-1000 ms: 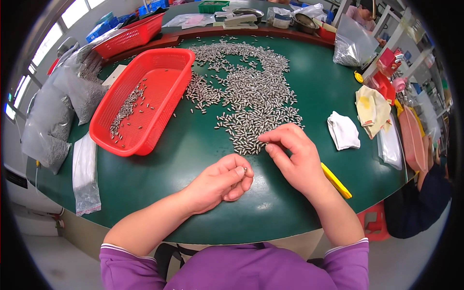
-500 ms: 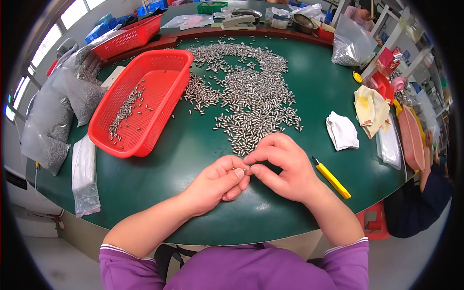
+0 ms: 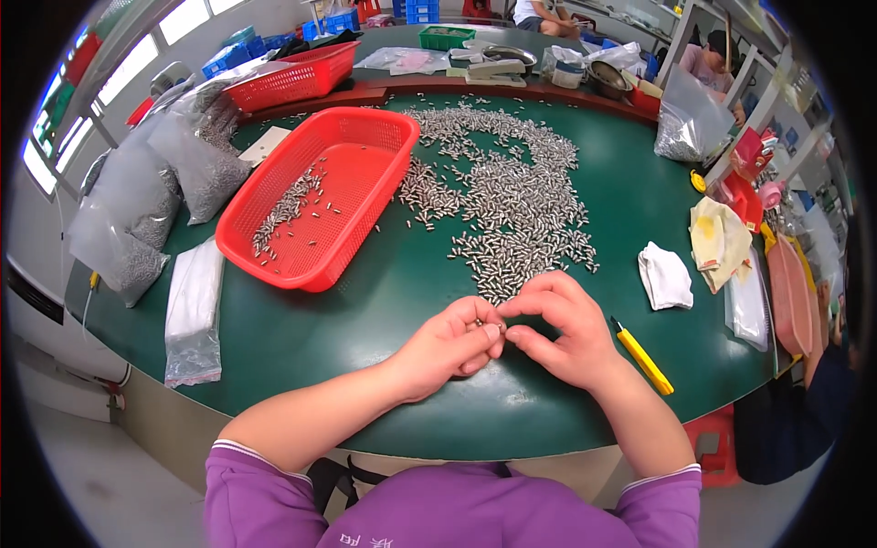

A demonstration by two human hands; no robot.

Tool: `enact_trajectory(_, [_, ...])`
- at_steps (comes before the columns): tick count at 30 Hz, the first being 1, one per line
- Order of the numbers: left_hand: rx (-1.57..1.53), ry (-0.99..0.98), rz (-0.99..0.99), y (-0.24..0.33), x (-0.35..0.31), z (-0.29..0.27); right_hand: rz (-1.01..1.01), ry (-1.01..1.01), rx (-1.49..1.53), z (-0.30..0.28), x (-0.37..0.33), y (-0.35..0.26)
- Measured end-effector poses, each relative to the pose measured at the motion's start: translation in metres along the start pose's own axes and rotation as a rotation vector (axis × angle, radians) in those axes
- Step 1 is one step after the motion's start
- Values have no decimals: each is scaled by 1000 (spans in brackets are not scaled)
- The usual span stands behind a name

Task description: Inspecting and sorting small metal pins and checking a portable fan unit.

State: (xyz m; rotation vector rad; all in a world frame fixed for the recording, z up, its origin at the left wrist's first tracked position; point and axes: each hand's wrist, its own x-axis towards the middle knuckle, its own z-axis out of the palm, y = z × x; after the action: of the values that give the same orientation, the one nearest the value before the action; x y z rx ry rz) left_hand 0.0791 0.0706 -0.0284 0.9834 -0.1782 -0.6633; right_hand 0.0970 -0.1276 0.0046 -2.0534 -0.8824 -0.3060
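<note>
A workroom with windows along the left and shelving along the right surrounds a green table [image 3: 338, 361], whose far side is bordered by a reddish-brown raised edge [image 3: 402, 91]. A broad spread of small metal pieces [image 3: 525, 210] occupies the middle of the table, its narrow near end lying just beyond the hands. The left hand [image 3: 448, 345] is curled, gripping a small metal piece [image 3: 501, 327] between thumb and forefinger. The right hand [image 3: 575, 333] is bent beside it, thumb and forefinger brought close to the left fingertips; whether it grips anything cannot be told. To the left, a red basket [image 3: 365, 173], partly filled with similar pieces, stands between the spread and several clear bags of pieces [image 3: 137, 242]; nearer lies a flat plastic packet [image 3: 194, 297]. A second red basket [image 3: 297, 80] sits behind, at the far left, and a green tray [image 3: 448, 36] and a metal bowl [image 3: 609, 80] lie beyond the raised edge. To the right are a yellow-handled tool [image 3: 646, 362], just beside the right forearm, a white cloth [image 3: 665, 276], a stained cream cloth [image 3: 719, 230] and, farther back, another filled bag [image 3: 685, 132]. A co-worker [image 3: 708, 64] sits beyond the shelving's uprights, partly hidden.
</note>
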Motion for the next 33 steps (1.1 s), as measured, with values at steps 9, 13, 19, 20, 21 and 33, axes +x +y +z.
enact_trajectory(9, [-58, 405, 436, 71, -5, -9, 104, 292, -90, -23, -8, 9])
enact_trajectory(13, [983, 858, 785, 120, -27, -89, 83, 223, -377, -61, -29, -27])
enact_trajectory(19, [1842, 1165, 405, 120, -48, -129, 321, 262, -569, -89, -95, -19])
enact_trajectory(20, [1843, 1131, 480, 122, -48, -128, 343, 267, -594, -90, -105, -17])
enact_trajectory(21, [1779, 1120, 573, 124, -49, -116, 360, 275, -619, -89, -112, -16])
enact_trajectory(33, [1557, 236, 615, -28, -42, 72, 547, 506, -299, -67, -159, -35])
